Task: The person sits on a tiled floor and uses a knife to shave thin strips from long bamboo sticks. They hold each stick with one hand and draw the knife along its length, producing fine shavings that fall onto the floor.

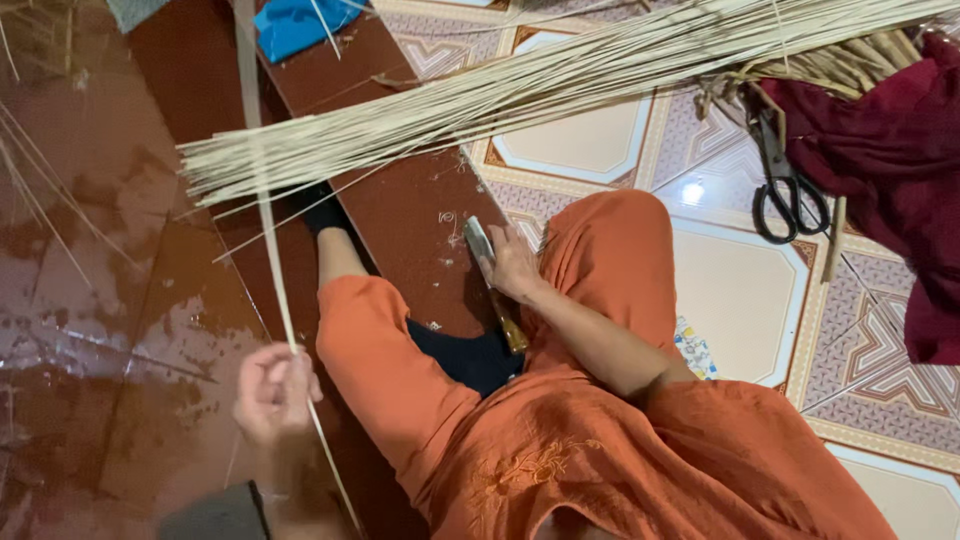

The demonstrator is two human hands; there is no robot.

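**One pale strip in my left hand, the knife in my right**

My left hand (272, 388) pinches a long, thin, pale bamboo strip (262, 190) between fingers and thumb; the strip runs from below my hand up past the top edge of the view, crossing the bundle. My right hand (515, 262) is closed around a short knife with a dull metal blade and a brown wooden handle (493, 282), its blade pointing away from me, resting by my knee on the dark red-brown step (415, 215). I sit in orange clothes (600, 440). A thick bundle of pale split bamboo strips (520, 90) lies across the floor ahead. To the right, black-handled scissors (785, 180) rest on the patterned tiles (590, 140), just beside a dark maroon cloth (900, 150). A blue cloth (298, 24) lies at the top.
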